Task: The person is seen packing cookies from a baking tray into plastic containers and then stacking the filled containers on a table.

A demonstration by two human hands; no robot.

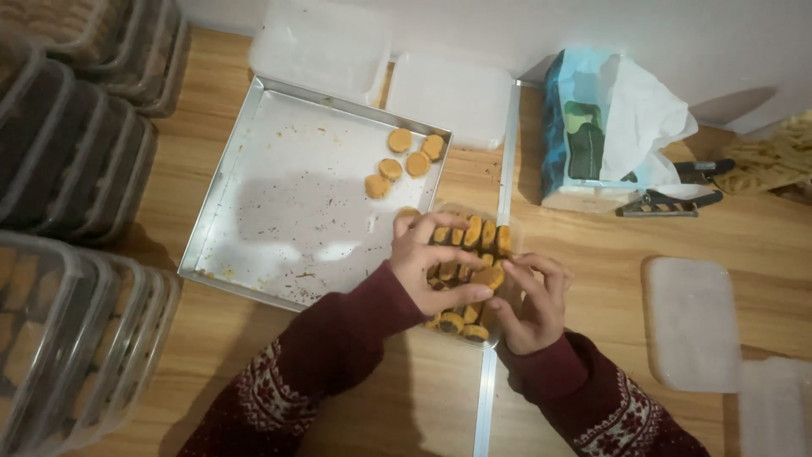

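Holding a round orange cookie (490, 277) between thumb and fingertips, the right hand (533, 305) hovers over the near end of a small clear plastic box (510, 228), its fingers pinched shut on the biscuit. The box sits directly under both hands and carries rows of the same cookies stood on edge, orange on top and dark along the base. The left hand (425, 258) lies across the left side of the box with fingers curled over the standing rows, touching them; whether it actually grips anything is hard to tell from this angle. The held cookie sits between the two hands, just beside the left hand's fingertips.

Left of and beyond the left hand lies a square metal baking tray (254, 186), crumb-strewn, with five loose cookies (404, 156) bunched in its far right corner, well apart from both hands. Beyond the tray rest two empty clear containers (457, 97). Far to the left of the left hand stand stacks of filled lidded boxes (76, 161). Right of the right hand a clear lid (689, 322) lies flat on the wooden table (592, 245), and beyond it stands a blue tissue pack (592, 135).

Both forearms, in dark red patterned sleeves, angle in from the near edge and meet over the box.
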